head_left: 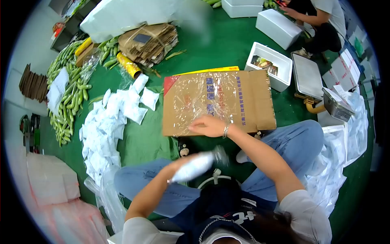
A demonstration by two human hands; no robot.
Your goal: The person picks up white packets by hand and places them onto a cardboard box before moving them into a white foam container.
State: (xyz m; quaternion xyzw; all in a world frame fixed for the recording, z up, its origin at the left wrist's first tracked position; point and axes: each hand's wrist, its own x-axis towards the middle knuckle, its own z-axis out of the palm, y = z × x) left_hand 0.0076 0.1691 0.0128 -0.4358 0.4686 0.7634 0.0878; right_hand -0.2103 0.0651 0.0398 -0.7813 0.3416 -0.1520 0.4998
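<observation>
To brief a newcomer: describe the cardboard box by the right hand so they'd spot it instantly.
On the green floor, beyond the wearer's bent legs, lies a brown cardboard box. Unlike the stacked cardboard behind it, this box has blue printing and a red corner.

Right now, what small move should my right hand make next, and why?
Perhaps smooth the clear film along the cardboard box with your right hand: the hand is over the box, and the film looks wrinkled, with bright creases.

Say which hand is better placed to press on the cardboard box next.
Right, I'd judge: the right hand is over the cardboard box, while the left hand, blurred, appears to hold a white packet.
</observation>
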